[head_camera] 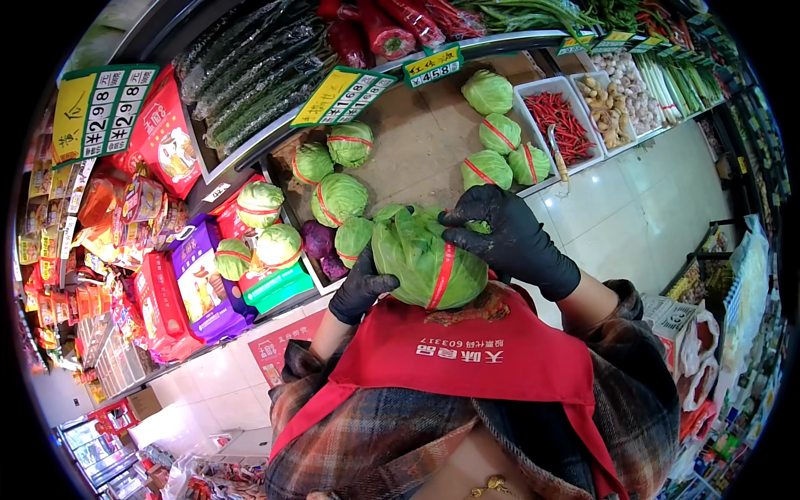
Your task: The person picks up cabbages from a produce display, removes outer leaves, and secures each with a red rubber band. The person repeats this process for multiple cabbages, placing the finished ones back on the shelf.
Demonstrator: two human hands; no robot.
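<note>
A large green cabbage (412, 259) with a red printed tape band is close against the red apron (475, 350). My left hand (364, 284), in a black glove, supports the cabbage at its left side, thumb on the lower leaves. At its upper right, my right hand (509, 237), also gloved in black, has thumb and fingertips pinched at the outer leaves; whether a leaf is between them cannot be told. Brown, withered leaf matter (469, 309) lies beneath the cabbage, by the apron. Banded cabbages (339, 199) and purple cabbages (317, 239) sit just left of it.
More cabbages (488, 169) stand on the display's right side. Beyond them are trays of red chillies (558, 125) with a wooden-handled tool (557, 153), and ginger (603, 109). Wrapped cucumbers (269, 75) and price signs (342, 97) line the raised shelf. Bagged goods (203, 275) stand left.
</note>
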